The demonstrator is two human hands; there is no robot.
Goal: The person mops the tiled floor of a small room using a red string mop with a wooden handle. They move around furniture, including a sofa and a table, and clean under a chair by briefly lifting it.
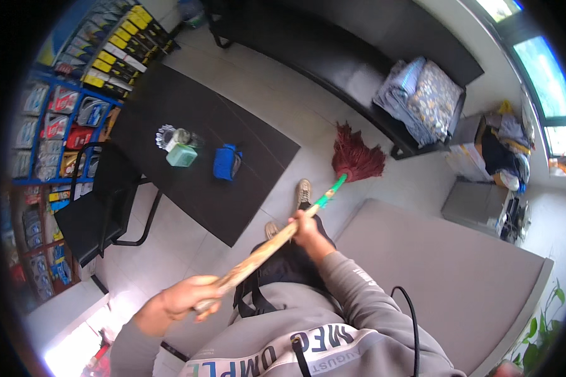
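A mop (258, 256) with a pale wooden handle slants across in front of me, from lower left to upper right. My left hand (192, 296) is closed round the handle close to its near end. Farther along the same handle, my right hand (304, 227) grips it in front of my body. Green wrapping covers the handle's far part, just above the dark red mop head (356, 154). The mop head lies spread on the grey tile floor, near the end of a black bench and beyond my shoes.
A dark table (195, 107) at left bears a glass ashtray (165, 137), a green box (182, 156) and a blue pouch (227, 162). A black chair (100, 207) stands beside it. Folded bedding (421, 100) lies on the bench (308, 50). A grey panel-topped piece (440, 270) fills the right.
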